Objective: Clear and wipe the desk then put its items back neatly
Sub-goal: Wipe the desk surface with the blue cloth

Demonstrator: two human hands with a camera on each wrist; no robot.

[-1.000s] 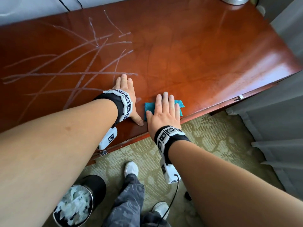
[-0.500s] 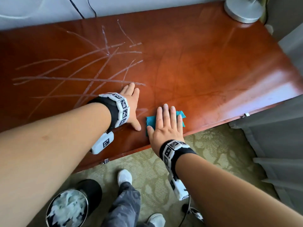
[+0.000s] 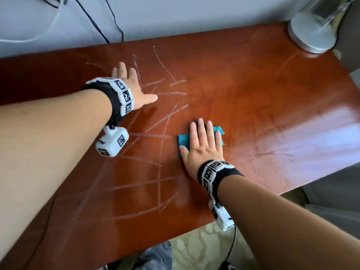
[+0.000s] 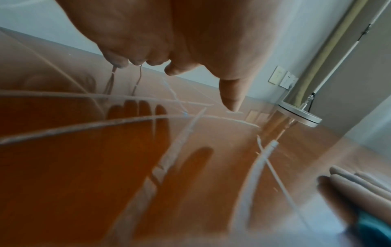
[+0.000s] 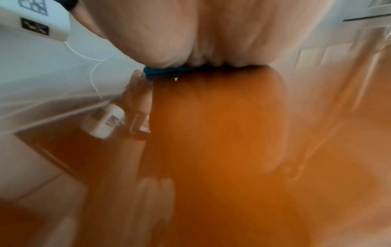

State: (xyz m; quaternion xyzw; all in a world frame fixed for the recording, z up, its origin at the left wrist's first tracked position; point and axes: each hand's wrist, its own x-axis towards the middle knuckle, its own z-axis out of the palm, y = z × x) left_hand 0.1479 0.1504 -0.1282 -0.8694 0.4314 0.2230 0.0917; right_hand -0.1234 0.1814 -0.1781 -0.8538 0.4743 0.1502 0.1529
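Note:
A glossy reddish wooden desk (image 3: 263, 90) fills the head view. My right hand (image 3: 202, 141) lies flat with straight fingers on a small teal cloth (image 3: 184, 141), pressing it to the desktop near the middle. In the right wrist view the cloth (image 5: 167, 70) shows as a teal strip under the palm. My left hand (image 3: 129, 84) rests flat on the desk further back and to the left, fingers spread and holding nothing. Pale streaks (image 3: 161, 137) cross the surface between and in front of the hands, also seen as streaks (image 4: 186, 133) in the left wrist view.
A round silver lamp base (image 3: 309, 34) stands at the desk's back right corner, also lamp base (image 4: 300, 117). Dark cables (image 3: 109, 26) hang down the wall behind the desk. Grey curtains (image 3: 335, 201) hang to the right. Patterned carpet (image 3: 200, 248) lies below the front edge.
Both hands have moved away from the front edge towards the back of the desk. The right hand slid the cloth with it; the left went further back and left.

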